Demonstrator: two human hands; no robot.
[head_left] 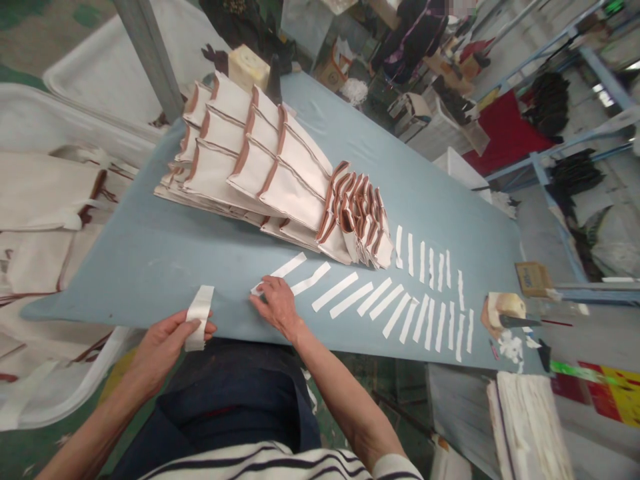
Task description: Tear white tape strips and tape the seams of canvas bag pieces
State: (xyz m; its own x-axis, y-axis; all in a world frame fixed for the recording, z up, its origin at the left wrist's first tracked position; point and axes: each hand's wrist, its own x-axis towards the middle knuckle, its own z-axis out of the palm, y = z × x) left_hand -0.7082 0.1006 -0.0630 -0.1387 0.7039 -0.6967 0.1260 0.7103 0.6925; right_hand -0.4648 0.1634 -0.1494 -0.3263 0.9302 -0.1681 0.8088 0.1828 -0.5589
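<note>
My left hand (167,343) is closed on a small stack of white strips (199,317), held at the near edge of the blue table (150,267). My right hand (275,303) presses its fingertips on the near end of one white strip (281,271) that lies flat on the table. To the right of it, several more white strips (400,307) lie side by side in a row. Behind them is a fanned pile of cream fabric bags with brown trim (270,167).
A roll of tape and scissors (507,310) sit at the table's right end, beside a small cardboard box (533,279). White bins (50,127) with cream fabric stand at the left. A metal post (150,57) rises at the far left. Shelving and clutter fill the right background.
</note>
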